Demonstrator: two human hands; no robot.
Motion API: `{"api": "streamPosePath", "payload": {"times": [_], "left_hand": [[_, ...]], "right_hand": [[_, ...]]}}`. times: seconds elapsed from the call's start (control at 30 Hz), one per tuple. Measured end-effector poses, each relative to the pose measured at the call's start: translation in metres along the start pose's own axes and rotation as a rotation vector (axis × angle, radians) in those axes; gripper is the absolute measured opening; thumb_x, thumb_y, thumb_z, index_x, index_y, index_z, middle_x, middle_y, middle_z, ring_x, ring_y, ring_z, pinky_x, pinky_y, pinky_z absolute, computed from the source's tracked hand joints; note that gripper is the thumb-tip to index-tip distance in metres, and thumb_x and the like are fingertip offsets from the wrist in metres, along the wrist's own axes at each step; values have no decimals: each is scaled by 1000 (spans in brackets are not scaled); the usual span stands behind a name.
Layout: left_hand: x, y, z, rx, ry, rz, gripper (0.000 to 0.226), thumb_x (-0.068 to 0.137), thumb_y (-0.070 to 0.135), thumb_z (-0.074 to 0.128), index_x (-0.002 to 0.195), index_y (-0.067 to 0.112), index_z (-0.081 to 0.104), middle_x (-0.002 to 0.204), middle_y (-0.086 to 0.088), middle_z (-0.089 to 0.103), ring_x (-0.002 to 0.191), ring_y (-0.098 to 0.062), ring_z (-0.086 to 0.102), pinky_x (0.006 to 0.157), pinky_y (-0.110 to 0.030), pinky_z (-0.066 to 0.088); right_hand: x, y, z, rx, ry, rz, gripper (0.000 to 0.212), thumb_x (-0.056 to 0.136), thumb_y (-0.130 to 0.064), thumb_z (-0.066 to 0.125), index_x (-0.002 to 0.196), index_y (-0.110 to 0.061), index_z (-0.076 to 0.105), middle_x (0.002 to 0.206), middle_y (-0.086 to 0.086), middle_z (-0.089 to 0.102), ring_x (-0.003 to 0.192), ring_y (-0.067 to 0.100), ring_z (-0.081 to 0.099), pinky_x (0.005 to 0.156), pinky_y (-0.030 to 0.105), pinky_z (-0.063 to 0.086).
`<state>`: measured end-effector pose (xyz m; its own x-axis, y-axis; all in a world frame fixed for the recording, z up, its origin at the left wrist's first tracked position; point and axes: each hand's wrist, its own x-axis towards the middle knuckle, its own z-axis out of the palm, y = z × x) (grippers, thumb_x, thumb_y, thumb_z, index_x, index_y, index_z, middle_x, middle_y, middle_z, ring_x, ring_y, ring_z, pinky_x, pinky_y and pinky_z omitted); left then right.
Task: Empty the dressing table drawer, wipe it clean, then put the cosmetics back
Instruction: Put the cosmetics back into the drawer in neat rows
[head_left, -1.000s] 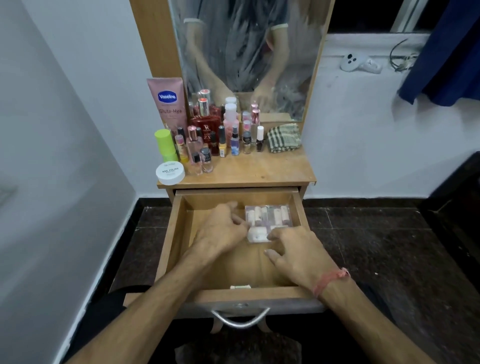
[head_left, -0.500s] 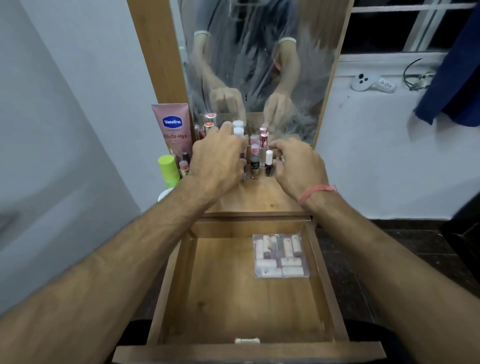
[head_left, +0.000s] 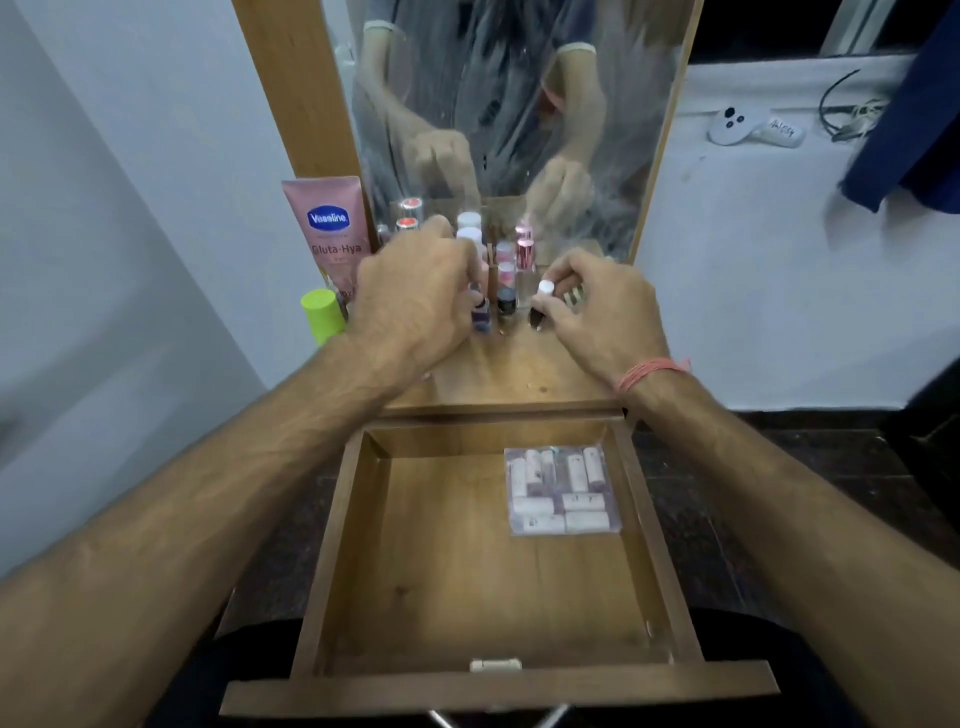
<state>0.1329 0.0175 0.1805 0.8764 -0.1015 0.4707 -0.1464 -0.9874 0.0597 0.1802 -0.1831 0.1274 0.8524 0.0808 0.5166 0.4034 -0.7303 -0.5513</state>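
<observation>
Now lift both bottles straight up, clear of neighbours crowding the tabletop's back edge. Left hand gripping the purple bottle, right hand pinching the white-capped bottle. Then down beside the packet in the drawer's back right corner.

The single head-worn camera looks forward and down, close above the open drawer toward the mirror.

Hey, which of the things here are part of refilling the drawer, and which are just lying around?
Part of the job: drawer, clear pack already in it, white-capped bottle in the right hand, left hand among the bottles, Vaseline tube, green cap.

Lying about: remote, cable, blue cloth.
</observation>
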Motion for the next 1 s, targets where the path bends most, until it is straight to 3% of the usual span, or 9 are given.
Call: {"api": "streamPosePath", "payload": {"times": [0.07,0.17,0.3,0.43,0.53,0.63,0.83,0.9,1.0], "left_hand": [[-13,2,-12,-56,24,9,13,101,36,77,112,31,75,114,7,60,109,-18,63,83,-44,56],[-42,8,-25,-187,5,24,12,99,41,79,109,37,73,107,18,70,104,-8,67,88,-40,60],[-91,30,-21,-344,-140,-3,12,96,45,79,101,41,69,91,29,71,100,-1,67,90,-40,58],[-134,59,4,-420,-267,-20,11,97,45,80,102,43,69,92,29,70,97,4,64,87,-36,58],[-150,74,20,-391,-327,-35,11,100,45,77,105,44,67,99,28,69,105,1,60,85,-32,51],[-156,84,29,-379,-370,-42,10,101,43,76,106,43,67,102,27,70,106,-1,59,81,-29,46],[-159,90,35,-377,-385,-42,9,102,43,76,107,42,68,103,26,70,107,-1,57,78,-30,43],[-159,92,37,-374,-386,-36,9,102,43,75,108,41,68,104,25,71,108,-1,58,78,-30,42],[-161,94,40,-359,-393,-27,10,102,44,76,108,41,68,105,25,71,109,-1,58,78,-29,41]], "right_hand": [[-18,-7,-21,91,-3,15,13,89,-35,83,93,-29,72,86,-18,73,83,1,69,79,26,59],[-60,-11,-57,179,-111,33,11,90,-28,83,95,-26,74,90,-14,74,67,2,66,65,10,50],[-126,3,-85,212,-316,57,13,91,-26,84,100,-28,74,90,-11,76,60,3,59,60,12,46],[-169,20,-85,85,-412,37,15,87,-29,88,100,-31,79,73,-31,67,67,-9,60,63,7,38],[-178,27,-78,-100,-444,14,18,85,-37,89,101,-35,81,68,-31,55,74,-6,54,66,11,31],[-180,30,-70,-240,-466,-19,22,85,-44,86,106,-39,80,72,-23,47,78,4,44,68,29,36],[-178,28,-70,-378,-531,-55,26,94,-43,77,120,-38,78,75,-20,37,104,11,55,74,32,43],[-178,30,-68,-401,-504,-83,24,93,-43,79,116,-37,79,75,-20,42,104,12,54,71,32,43],[-180,31,-63,-462,-460,-138,21,89,-42,82,109,-34,81,93,-16,69,100,13,50,64,31,36]]}}
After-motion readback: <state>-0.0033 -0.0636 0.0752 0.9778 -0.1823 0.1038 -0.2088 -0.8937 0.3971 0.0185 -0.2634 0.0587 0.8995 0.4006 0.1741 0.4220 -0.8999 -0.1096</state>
